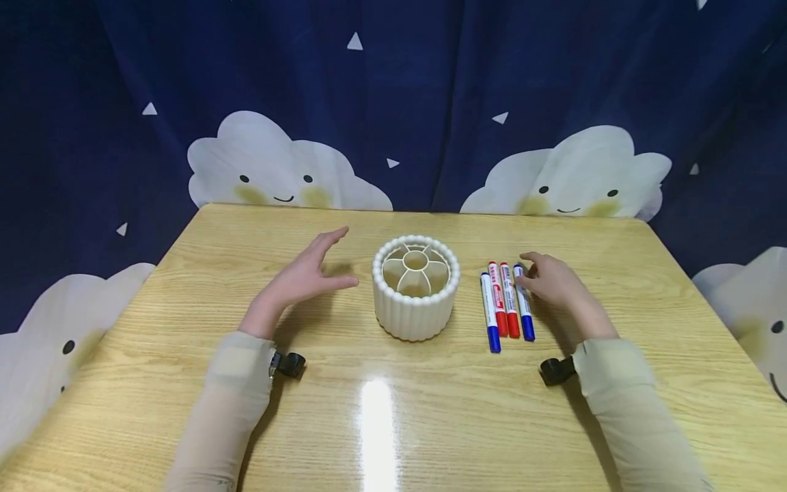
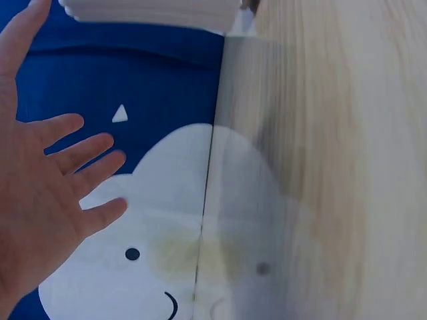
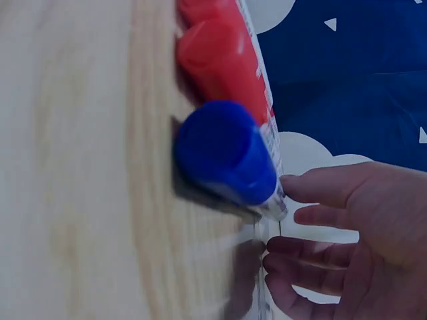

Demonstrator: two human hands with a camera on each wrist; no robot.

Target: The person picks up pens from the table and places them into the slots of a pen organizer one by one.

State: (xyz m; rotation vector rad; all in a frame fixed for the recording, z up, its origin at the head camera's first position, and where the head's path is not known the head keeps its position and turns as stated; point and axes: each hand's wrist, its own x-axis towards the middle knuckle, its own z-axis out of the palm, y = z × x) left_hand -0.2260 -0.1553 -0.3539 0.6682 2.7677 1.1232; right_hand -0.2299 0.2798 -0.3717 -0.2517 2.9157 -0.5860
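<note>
A cream ribbed pen holder (image 1: pixel 415 318) with petal-shaped compartments stands upright on the table. Left of it, apart from its wall, my left hand (image 1: pixel 301 273) hovers with spread fingers and holds nothing; part of the holder (image 2: pixel 153 12) shows at the top of the left wrist view. Several whiteboard markers lie side by side to the right: a blue marker (image 1: pixel 490 313), two red markers (image 1: pixel 497 301) and another blue marker (image 1: pixel 524 304) at the far right. My right hand (image 1: pixel 556 280) is beside this last marker, its thumb at the barrel and its other fingers loosely bent, not closed round it.
A light wooden table (image 1: pixel 332 410) carries everything. Behind it hangs a dark blue curtain (image 1: pixel 406 96) with white clouds and triangles. Each wrist wears a small black camera, one at the left cuff (image 1: pixel 240 362) and one at the right cuff (image 1: pixel 615 369).
</note>
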